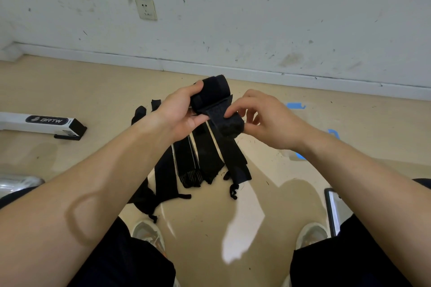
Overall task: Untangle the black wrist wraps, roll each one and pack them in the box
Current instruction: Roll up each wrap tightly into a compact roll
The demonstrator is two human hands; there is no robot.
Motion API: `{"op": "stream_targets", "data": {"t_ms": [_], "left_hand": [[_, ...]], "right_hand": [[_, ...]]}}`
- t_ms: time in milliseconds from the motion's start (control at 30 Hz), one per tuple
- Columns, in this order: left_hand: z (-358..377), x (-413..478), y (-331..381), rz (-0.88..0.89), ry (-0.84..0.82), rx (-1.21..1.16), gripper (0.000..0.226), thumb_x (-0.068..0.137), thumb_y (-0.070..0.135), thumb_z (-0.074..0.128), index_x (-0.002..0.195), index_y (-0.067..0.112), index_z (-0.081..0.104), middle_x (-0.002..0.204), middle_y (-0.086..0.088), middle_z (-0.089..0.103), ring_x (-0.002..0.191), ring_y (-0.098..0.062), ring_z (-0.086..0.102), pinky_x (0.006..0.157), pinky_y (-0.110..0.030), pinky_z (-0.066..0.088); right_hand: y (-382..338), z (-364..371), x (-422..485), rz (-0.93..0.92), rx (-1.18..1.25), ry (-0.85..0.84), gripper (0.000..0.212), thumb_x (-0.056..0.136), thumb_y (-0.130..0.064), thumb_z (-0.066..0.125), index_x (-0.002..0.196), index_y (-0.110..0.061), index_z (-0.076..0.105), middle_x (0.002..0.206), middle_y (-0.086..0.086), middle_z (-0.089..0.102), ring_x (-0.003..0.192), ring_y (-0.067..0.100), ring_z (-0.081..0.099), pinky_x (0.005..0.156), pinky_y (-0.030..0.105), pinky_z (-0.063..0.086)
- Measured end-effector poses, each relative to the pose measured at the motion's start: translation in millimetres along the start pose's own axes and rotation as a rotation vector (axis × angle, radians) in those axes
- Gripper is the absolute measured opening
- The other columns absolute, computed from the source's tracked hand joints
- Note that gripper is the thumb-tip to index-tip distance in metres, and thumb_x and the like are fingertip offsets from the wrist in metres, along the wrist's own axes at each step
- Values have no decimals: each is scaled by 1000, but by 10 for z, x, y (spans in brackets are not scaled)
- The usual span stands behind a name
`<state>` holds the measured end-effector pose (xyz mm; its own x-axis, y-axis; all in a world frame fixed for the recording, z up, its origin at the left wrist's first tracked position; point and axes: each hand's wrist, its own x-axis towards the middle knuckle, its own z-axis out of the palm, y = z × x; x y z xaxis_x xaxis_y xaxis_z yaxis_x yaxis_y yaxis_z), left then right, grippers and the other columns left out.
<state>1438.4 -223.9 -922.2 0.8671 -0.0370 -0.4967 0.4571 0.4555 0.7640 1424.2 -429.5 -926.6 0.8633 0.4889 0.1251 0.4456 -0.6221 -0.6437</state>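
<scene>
A rolled black wrist wrap (213, 93) is held above the floor. My left hand (180, 112) grips the roll, thumb on its far side. My right hand (263, 119) pinches the wrap's loose velcro end (227, 122), which hangs off the roll toward me. Below my hands, several flat black wrist wraps (200, 161) lie side by side on the tan floor, thumb loops at their near ends. A long white box (43, 124) with a black logo and a black end flap lies on the floor at the left.
A white wall with a socket (146, 9) stands just behind the wraps. My shoes (149, 233) and knees frame the near floor. Blue tape marks (295, 106) are on the floor at right. A shiny dark-framed object (332, 209) lies at the right, and clear plastic (17, 182) at the left.
</scene>
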Motion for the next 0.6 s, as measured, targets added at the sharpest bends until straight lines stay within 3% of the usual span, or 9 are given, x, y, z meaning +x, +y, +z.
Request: {"op": "stream_targets", "data": {"t_ms": [167,367,500,600], "left_hand": [[21,0,-41,11,31,47,38,100,18,67,134,4,57,125,-21,66,111,-36,71,82,-43,65],[126,-63,-141,25,-40,126,24,101,11,62,125,6,60,121,-18,62,109,-33,71,77,-39,66],[181,-60,-165,61,-54,142,29,101,7,60,129,10,55,122,-17,56,111,-35,68,79,-43,66],[220,-70,-208,78,-102,169,25,101,5,56,125,12,54,120,-17,59,108,-35,69,85,-48,64]], "right_hand": [[-56,-25,41,-24,43,139,9,91,-17,74,95,-25,76,91,-7,59,81,12,60,72,18,44],[-91,-50,83,1,125,328,15,89,-15,74,89,-29,70,82,-13,58,75,1,54,67,7,37],[-82,-79,131,47,133,402,24,89,-18,74,81,-38,64,83,-11,57,72,9,55,64,10,37],[-54,-90,160,109,150,437,30,90,-19,74,77,-43,61,91,-9,54,76,5,55,70,12,39]]}}
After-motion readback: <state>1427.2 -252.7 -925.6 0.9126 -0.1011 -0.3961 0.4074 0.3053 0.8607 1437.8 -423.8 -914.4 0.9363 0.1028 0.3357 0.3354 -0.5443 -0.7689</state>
